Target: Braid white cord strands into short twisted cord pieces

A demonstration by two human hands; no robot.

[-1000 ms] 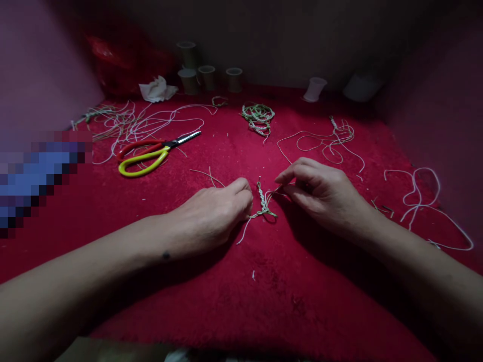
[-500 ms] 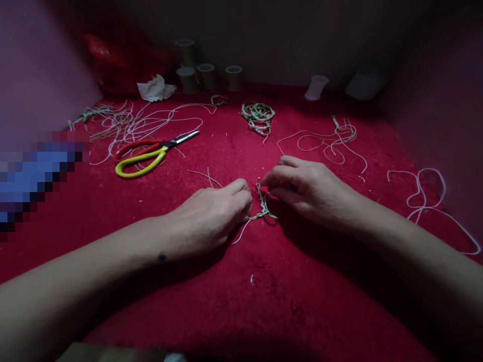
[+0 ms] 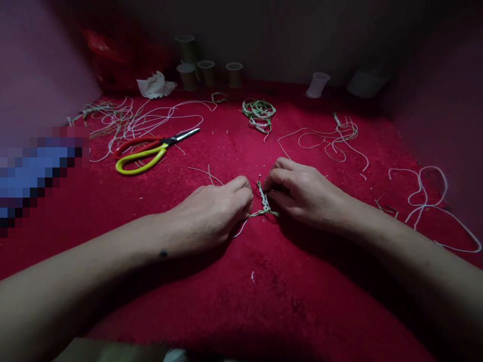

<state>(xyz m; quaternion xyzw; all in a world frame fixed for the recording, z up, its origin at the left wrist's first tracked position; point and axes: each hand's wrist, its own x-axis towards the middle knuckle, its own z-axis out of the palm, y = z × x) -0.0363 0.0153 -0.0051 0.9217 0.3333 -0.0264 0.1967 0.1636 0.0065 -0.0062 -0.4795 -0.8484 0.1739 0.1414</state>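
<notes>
A short braided cord piece (image 3: 263, 197), white and green, lies on the red cloth between my hands, its top end at a small pin-like point. Cords run from its lower end leftward into the closed fingers of my left hand (image 3: 222, 203), and a white tail hangs out below them. Close against the braid's right side, my right hand (image 3: 302, 188) has thumb and fingers pinched on thin cord strands. The fingertips of both hands are partly hidden. A loose green cord loop shows at the braid's lower right.
Scissors (image 3: 141, 160) with red and yellow handles lie left, beside tangled cords (image 3: 124, 120). Behind are spools (image 3: 234, 75), a crumpled tissue (image 3: 155, 85) and a coiled braided cord (image 3: 258, 111). Looser cords (image 3: 339, 133) lie right, with a white cord (image 3: 422, 203) farther out.
My right hand has shifted slightly, still pinching by the braid. The braid stands a little straighter. My left hand keeps its hold, and the whole view has shifted slightly.
</notes>
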